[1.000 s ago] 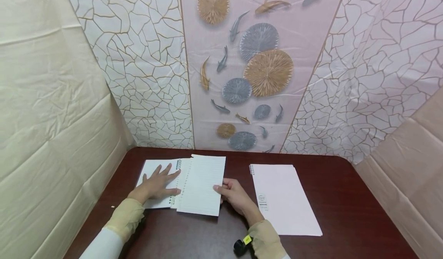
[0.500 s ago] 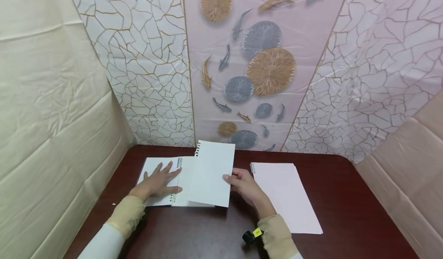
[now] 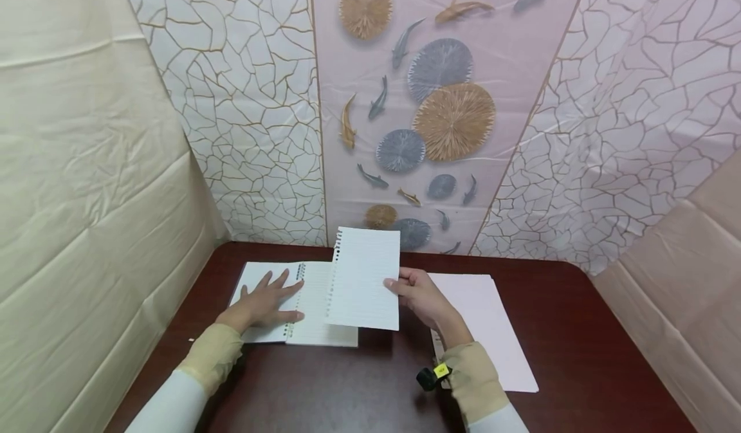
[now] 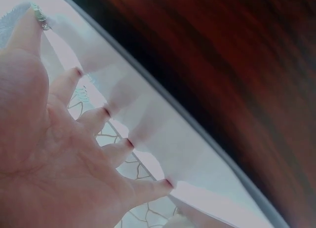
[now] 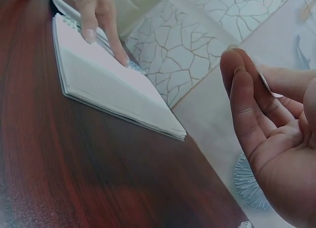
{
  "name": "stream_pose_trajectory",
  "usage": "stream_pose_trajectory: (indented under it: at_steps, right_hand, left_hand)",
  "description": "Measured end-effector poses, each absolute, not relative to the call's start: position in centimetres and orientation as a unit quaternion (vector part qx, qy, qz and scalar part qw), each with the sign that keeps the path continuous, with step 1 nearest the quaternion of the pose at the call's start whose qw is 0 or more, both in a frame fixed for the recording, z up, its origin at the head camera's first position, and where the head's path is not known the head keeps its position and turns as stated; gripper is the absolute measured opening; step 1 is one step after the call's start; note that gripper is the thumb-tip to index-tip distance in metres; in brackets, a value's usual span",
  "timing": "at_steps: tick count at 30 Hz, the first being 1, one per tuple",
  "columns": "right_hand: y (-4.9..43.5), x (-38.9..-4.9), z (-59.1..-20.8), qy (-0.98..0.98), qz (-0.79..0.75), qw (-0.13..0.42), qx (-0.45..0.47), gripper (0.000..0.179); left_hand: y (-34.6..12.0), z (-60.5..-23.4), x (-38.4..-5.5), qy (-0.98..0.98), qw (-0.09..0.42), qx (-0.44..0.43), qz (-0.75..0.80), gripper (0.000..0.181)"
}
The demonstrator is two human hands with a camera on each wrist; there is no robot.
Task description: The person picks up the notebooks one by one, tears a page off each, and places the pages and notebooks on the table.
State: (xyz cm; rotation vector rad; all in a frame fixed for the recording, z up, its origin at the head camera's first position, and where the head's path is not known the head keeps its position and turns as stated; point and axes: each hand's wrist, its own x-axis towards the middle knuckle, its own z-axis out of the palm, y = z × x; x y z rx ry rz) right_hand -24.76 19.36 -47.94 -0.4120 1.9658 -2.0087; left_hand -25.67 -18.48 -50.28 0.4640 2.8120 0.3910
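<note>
A spiral notebook lies spread on the table at the left, lined pages to the right of its coil. My left hand rests on its left page, fingers spread and fingertips pressing the paper, as the left wrist view also shows. A loose lined sheet with a torn, holed left edge is up above the notebook's right side. My right hand pinches that sheet by its right edge between thumb and fingers. In the right wrist view the sheet appears nearly edge-on beside the fingers.
A second white pad lies at the right, partly behind my right forearm. A small white scrap is left of the notebook. The dark wooden table ends at a patterned cloth wall behind.
The sheet has come away from the notebook's coil, rising and moving right in my right hand. The notebook's right page has come into view. My left hand has stayed in place.
</note>
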Motion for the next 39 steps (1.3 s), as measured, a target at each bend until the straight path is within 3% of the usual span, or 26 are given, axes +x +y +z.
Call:
stream_pose_trajectory:
  at_steps: [17,39]
  right_hand:
    - [20.1,-21.5,-51.2,0.684,-0.698,0.183,-0.101,0.038]
    - [14.1,-14.0,-52.0,0.634,-0.731,0.240,-0.080,0.034]
  left_hand:
    - [-18.5,-50.0,-26.2,0.970,0.130,0.161,0.129,0.092]
    - [-18.6,-50.4,-26.4,0.969,0.131,0.165,0.125,0.095]
